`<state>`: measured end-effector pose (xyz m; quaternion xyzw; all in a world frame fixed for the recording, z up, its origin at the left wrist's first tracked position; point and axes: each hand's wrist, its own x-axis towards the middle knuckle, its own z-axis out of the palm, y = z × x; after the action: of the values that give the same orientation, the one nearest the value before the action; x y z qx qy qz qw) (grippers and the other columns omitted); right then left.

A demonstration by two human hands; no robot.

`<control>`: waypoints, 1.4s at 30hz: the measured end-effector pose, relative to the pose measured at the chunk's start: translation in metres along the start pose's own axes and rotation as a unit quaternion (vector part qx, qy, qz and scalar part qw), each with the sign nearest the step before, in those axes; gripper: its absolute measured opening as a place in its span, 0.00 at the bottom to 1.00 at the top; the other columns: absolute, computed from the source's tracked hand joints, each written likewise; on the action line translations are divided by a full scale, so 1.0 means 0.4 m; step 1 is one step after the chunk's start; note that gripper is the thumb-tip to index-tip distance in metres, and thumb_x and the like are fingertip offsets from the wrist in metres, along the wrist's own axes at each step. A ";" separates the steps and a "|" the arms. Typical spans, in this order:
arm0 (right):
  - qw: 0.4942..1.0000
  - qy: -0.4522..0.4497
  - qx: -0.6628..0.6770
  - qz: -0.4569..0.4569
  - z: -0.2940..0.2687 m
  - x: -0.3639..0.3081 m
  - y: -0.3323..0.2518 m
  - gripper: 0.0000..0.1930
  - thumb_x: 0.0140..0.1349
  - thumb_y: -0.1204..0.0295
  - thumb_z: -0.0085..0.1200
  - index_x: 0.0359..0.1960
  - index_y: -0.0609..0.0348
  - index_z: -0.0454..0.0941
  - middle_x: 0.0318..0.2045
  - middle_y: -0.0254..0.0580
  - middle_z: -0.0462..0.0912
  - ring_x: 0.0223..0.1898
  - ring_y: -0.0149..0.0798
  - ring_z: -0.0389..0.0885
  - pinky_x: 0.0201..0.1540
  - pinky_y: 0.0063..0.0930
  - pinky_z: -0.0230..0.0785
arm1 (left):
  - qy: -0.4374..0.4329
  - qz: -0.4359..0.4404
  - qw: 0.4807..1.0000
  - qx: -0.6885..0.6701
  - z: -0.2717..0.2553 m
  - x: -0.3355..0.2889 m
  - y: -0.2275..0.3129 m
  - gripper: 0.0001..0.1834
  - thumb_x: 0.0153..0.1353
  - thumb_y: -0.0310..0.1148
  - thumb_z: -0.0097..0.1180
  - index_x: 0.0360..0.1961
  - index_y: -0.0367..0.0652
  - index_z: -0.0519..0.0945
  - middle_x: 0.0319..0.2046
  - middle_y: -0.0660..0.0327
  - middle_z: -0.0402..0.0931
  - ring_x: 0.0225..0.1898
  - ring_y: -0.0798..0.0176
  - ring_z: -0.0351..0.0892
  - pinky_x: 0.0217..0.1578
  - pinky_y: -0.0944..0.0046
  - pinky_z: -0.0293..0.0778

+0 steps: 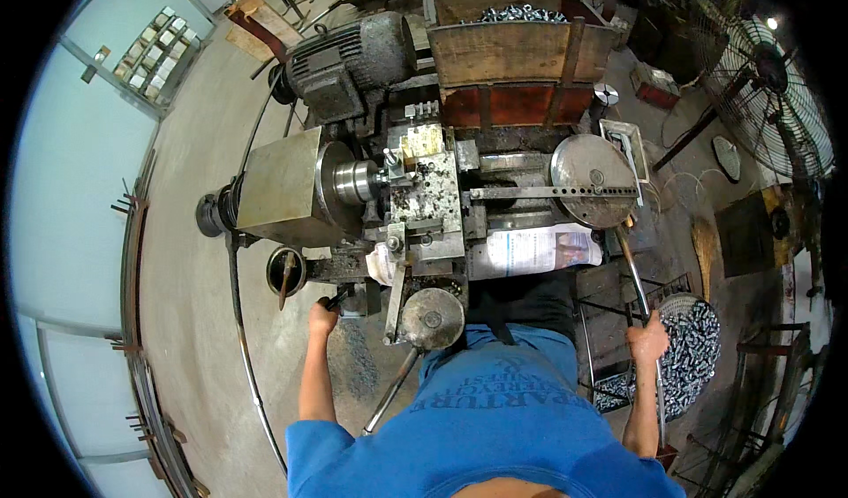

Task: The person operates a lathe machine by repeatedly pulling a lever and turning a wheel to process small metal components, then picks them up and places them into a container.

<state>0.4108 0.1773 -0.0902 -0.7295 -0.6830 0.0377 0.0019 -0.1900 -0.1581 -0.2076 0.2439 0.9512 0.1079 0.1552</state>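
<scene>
My right hand (647, 340) is wrapped round a long metal lever (633, 269) that slants down from the round plate (594, 180) at the right of a small lathe. At the lathe's lower left, my left hand (323, 318) is closed round a small black handle (336, 300). Between the hands lies the greasy tool slide (428, 189), facing the shiny chuck (355, 182). A flat bar with holes (521, 193) links the slide side to the round plate. What sits inside the chuck is too small to make out.
A wooden box (508, 52) with small metal parts stands behind the lathe, beside a motor (353, 60). A basket of metal parts (689, 348) is by my right forearm. A pot with a brush (286, 271) hangs near my left hand. A fan (767, 69) stands far right.
</scene>
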 end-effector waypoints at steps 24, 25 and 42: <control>0.979 0.156 -0.095 -0.094 0.073 0.647 0.073 0.14 0.44 0.67 0.49 0.35 0.54 0.77 0.35 0.43 0.76 0.41 0.46 0.73 0.49 0.40 0.62 | 0.068 0.014 0.984 0.167 0.239 0.026 -0.141 0.20 0.50 0.50 0.55 0.28 0.41 0.75 0.28 0.47 0.76 0.32 0.45 0.77 0.33 0.51 0.74; 0.976 0.171 -0.103 -0.089 0.071 0.647 0.078 0.16 0.44 0.67 0.49 0.36 0.54 0.77 0.36 0.44 0.75 0.41 0.46 0.73 0.50 0.40 0.61 | 0.039 0.017 0.991 0.123 0.214 0.041 -0.111 0.20 0.50 0.50 0.55 0.29 0.41 0.75 0.28 0.47 0.77 0.34 0.44 0.77 0.34 0.50 0.74; 0.747 0.071 0.368 -0.549 -0.312 0.133 -0.670 0.25 0.35 0.69 0.55 0.41 0.63 0.76 0.43 0.52 0.76 0.48 0.51 0.73 0.51 0.36 0.66 | -0.035 0.016 0.957 -0.287 -0.248 -0.011 -0.071 0.20 0.55 0.30 0.54 0.47 0.30 0.71 0.27 0.53 0.77 0.23 0.64 0.78 0.23 0.64 0.73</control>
<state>0.1545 0.2543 0.0462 -0.1717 -0.8966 0.2270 0.3392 -0.2330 -0.1977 -0.1223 0.2083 0.8700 0.3703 0.2502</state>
